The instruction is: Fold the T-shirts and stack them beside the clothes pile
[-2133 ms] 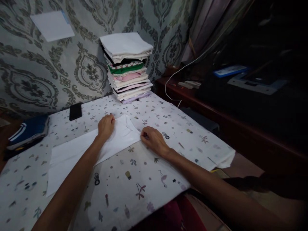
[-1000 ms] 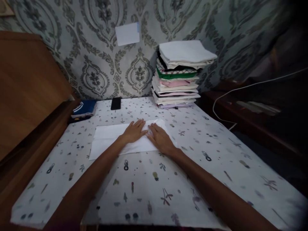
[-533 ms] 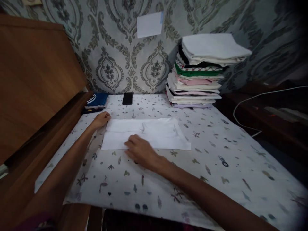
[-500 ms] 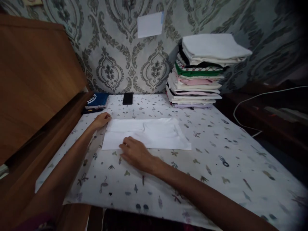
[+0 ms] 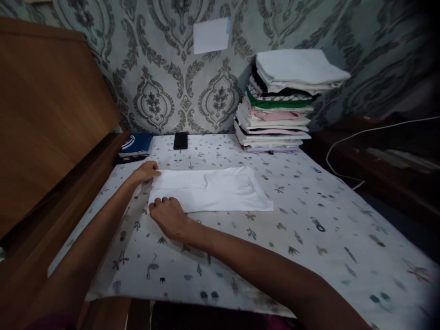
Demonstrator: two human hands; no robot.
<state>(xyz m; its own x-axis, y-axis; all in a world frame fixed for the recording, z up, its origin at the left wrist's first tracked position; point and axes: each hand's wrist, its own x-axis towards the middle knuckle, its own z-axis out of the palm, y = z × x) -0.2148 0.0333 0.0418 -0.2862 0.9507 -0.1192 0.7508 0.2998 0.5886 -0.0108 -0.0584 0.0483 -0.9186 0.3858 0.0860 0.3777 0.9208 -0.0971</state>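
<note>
A white folded garment (image 5: 213, 190) lies flat as a long strip on the patterned cloth (image 5: 220, 256), with a few creases toward its right half. My left hand (image 5: 146, 172) pinches the far left corner of the garment. At the near left corner, my right hand (image 5: 169, 217) has its fingers curled closed on the garment's edge. Both hands are at the same short left end, one behind the other. The garment's exact kind cannot be made out in its folded form.
A tall stack of folded clothes (image 5: 275, 110) stands at the back right. A black phone (image 5: 180, 140) and a small blue folded pile (image 5: 136, 145) lie at the back left. A wooden panel (image 5: 51, 91) rises on the left. A white cable (image 5: 330, 153) hangs at right.
My right hand has moved left along the near edge to the garment's near left corner and closed there. My left hand stays at the far left corner. The view shifted slightly.
</note>
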